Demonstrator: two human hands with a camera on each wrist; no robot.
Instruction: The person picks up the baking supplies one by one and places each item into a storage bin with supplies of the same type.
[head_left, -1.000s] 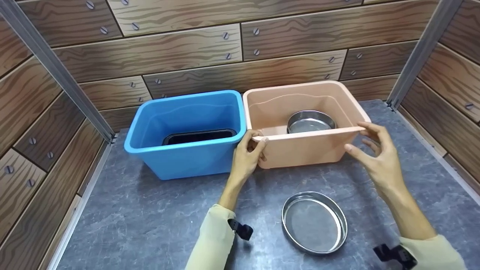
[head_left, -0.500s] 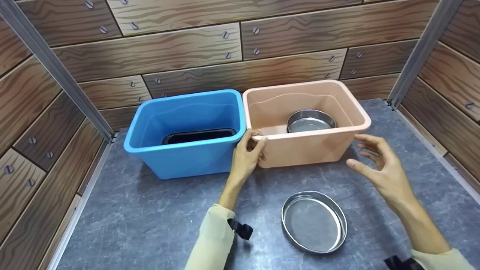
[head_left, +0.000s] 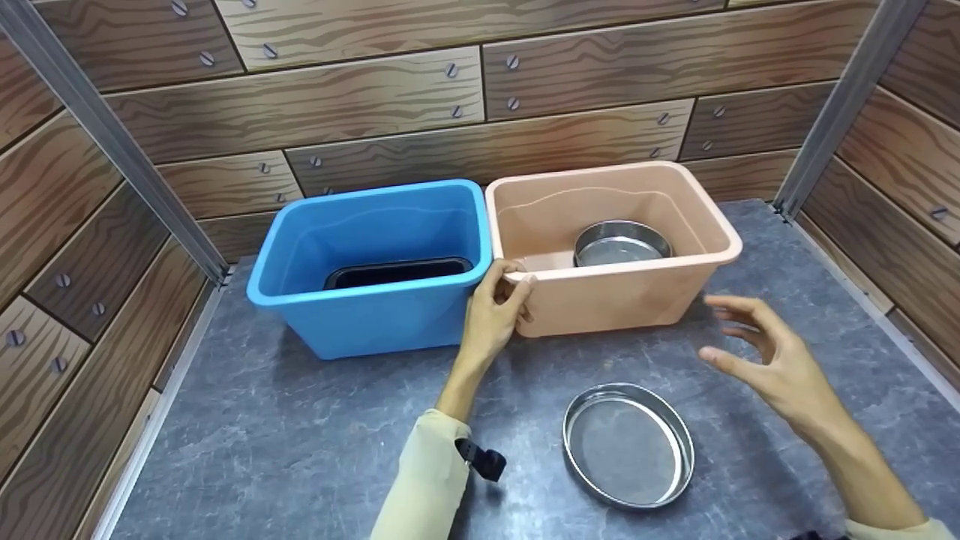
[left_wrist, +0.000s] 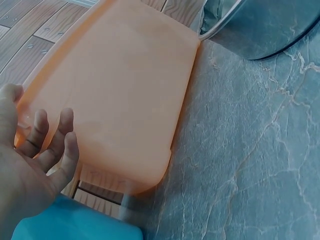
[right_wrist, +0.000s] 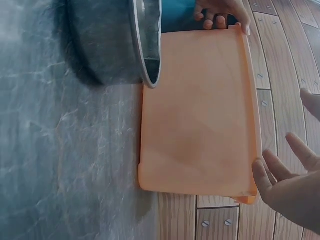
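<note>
My left hand [head_left: 487, 322] pinches the rim of the peach plastic bin [head_left: 607, 304] at its front left corner, with the thumb on the front of the rim. Beyond the front right corner, my right hand [head_left: 784, 367] hovers apart from the bin, fingers spread and relaxed, holding nothing. Inside the peach bin sits a round metal pan [head_left: 622, 241], its lower part hidden by the front wall. Another round shallow metal pan [head_left: 630, 446] with a grey bottom lies on the table between my forearms.
A blue plastic bin [head_left: 382, 319] stands just left of the peach one, their rims side by side. It contains a black rounded-edge object [head_left: 401, 271], mostly hidden. Wood-patterned panels [head_left: 375, 112] enclose the grey marbled table [head_left: 315, 450] at the back and sides.
My right hand has let go of the peach bin's front right corner and moved down and toward me. My left hand, the bins and the pans stay where they were.
</note>
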